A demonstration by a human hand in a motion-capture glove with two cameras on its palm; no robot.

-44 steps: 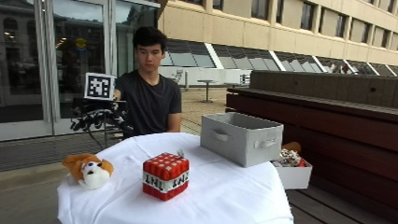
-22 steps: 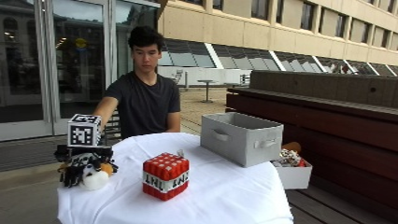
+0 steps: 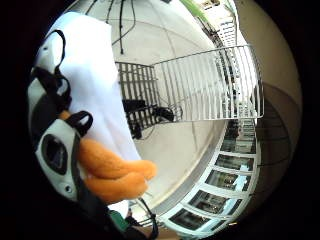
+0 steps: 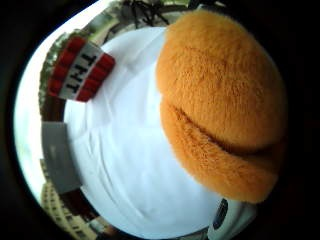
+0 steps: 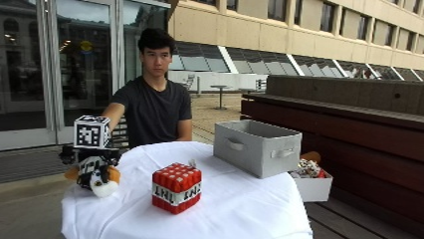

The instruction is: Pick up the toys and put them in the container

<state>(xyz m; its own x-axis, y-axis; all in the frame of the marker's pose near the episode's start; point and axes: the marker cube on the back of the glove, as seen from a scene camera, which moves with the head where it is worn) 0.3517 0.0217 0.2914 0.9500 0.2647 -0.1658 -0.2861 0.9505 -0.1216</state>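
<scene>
Right arm stretched out to the person's side, gloved right hand (image 5: 93,167) lowered palm-down, fingers wrapped round plush toy (image 5: 99,180).

A round table under a white tablecloth (image 5: 238,209) stands on a paved terrace. Beside it, a small white box (image 5: 313,185) (filled with items too small to tell) rests on a dark wooden bench (image 5: 344,129). Behind are glass doors (image 5: 40,69) and a beige building (image 5: 265,30). A metal railing (image 3: 210,85) shows in the little-finger-side palm view.
</scene>
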